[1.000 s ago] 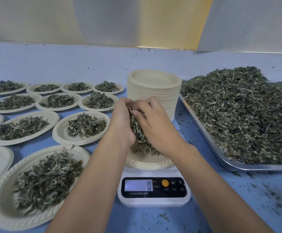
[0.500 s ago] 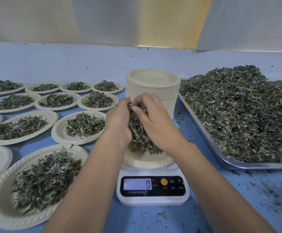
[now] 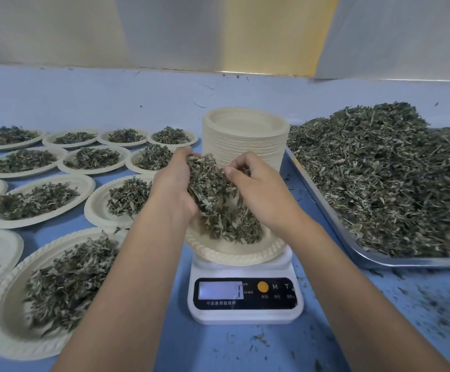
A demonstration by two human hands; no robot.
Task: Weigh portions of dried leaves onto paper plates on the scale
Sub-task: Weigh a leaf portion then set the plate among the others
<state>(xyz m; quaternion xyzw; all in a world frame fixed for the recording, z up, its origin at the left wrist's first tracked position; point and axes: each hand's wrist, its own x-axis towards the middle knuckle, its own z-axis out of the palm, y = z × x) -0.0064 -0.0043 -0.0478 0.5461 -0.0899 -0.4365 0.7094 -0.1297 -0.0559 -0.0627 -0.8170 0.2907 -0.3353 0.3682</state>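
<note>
A white digital scale (image 3: 245, 299) stands at the table's front, with a paper plate (image 3: 234, 253) on its platform. Above the plate I cup a clump of dried leaves (image 3: 213, 194) between my left hand (image 3: 174, 187) and my right hand (image 3: 261, 194). The clump's lower part rests in the plate. My palms face each other and are spread apart, the fingers curled against the leaves. The scale's display is lit; its digit is blurred.
A metal tray (image 3: 358, 253) heaped with dried leaves (image 3: 385, 178) lies to the right. A tall stack of empty paper plates (image 3: 245, 138) stands behind the scale. Several filled plates (image 3: 41, 200) cover the table's left side. Leaf crumbs litter the blue tabletop (image 3: 419, 304).
My hands have parted, so more of the clump shows between them and more leaves lie in the plate. The scale's reading has changed from 0.
</note>
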